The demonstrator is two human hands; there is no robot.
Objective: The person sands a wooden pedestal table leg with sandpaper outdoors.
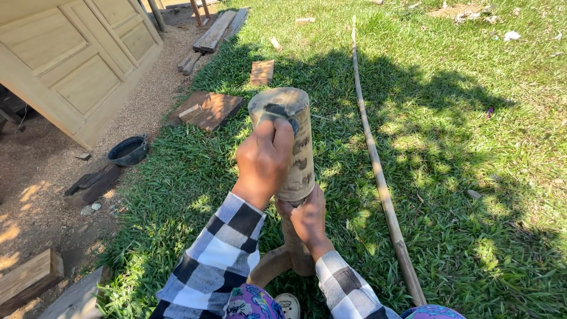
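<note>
A thick pale wooden cylinder (300, 155) stands upright over the grass, with a narrower wooden stem (293, 248) under it. My left hand (263, 160) presses a dark sheet, perhaps sandpaper (276, 112), against the cylinder's upper side and rim. Lower down, my right hand (307, 217) is wrapped around the neck where the cylinder meets the stem. Both arms wear black, grey and white checked sleeves. The stem's foot is partly hidden by my right arm.
A long bamboo pole (378, 171) lies on the grass to the right. Flat boards (212, 109) and a small block (262, 72) lie ahead. At left are a pale panelled door (71, 65), a black bowl (127, 150), gravel and planks (215, 32).
</note>
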